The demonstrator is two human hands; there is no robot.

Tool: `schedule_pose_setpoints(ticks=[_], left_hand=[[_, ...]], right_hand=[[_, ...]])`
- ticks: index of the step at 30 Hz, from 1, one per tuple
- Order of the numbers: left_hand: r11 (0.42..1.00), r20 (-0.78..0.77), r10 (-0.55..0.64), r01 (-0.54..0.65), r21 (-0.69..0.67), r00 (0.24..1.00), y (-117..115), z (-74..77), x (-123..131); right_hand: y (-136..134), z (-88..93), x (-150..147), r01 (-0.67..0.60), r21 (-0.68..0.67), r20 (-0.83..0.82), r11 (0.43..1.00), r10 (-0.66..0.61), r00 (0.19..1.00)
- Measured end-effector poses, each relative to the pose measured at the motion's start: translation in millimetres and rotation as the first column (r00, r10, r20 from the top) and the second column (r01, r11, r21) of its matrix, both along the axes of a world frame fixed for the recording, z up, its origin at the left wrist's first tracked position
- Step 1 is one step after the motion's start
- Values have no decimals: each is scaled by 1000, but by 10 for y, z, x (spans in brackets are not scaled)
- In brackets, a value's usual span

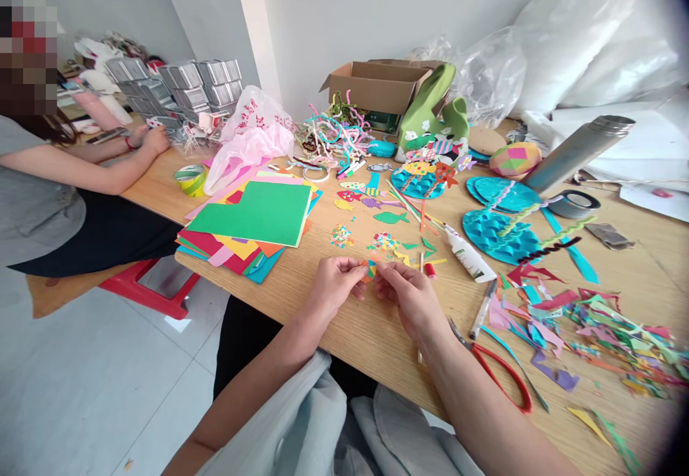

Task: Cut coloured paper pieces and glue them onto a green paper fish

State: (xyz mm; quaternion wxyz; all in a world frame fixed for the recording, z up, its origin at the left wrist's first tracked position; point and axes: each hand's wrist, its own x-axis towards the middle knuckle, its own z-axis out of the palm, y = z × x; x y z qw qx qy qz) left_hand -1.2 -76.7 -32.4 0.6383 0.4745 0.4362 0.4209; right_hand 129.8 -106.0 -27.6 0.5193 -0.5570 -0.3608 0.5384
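Observation:
Over the near edge of the table, my left hand [340, 279] and my right hand [408, 292] meet, fingertips pinched on a small piece of multicoloured paper [371, 268]. Orange, blue and yellow show on it; the fingers hide its full shape. Just beyond lie two piles of tiny paper bits [341, 235]. Behind them are a green paper fish [391, 217] and several patterned paper fish. To the right of my hands are a white glue bottle [469, 255], a pen [483, 309] and red-handled scissors [499, 373], partly behind my right forearm.
Coloured paper sheets [252, 212] are stacked at left. Paper scraps [613, 336] cover the right side. Blue crafted discs [498, 238], a steel flask [584, 149], pipe cleaners [331, 135] and a cardboard box [377, 85] stand farther back. Another person [48, 182] sits at left.

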Motion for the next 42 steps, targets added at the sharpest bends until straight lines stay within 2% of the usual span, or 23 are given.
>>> schedule_pose_setpoints(ticks=[3, 19, 32, 39, 42], left_hand=[[1000, -1, 2, -2, 1, 1000, -4, 18, -3], [1000, 7, 11, -11, -17, 1000, 3, 7, 14], [1000, 34, -9, 10, -15, 999, -1, 19, 20], [999, 36, 21, -19, -36, 999, 13, 12, 13], [999, 25, 22, -21, -46, 999, 16, 13, 11]], right_hand=[[0, 29, 2, 16, -21, -47, 1000, -17, 999], [4, -88, 10, 33, 56, 94, 998, -38, 995], [-5, -108, 3, 56, 62, 78, 996, -61, 995], [9, -31, 7, -13, 28, -36, 1000, 14, 999], [12, -34, 21, -28, 29, 7, 999, 28, 1000]])
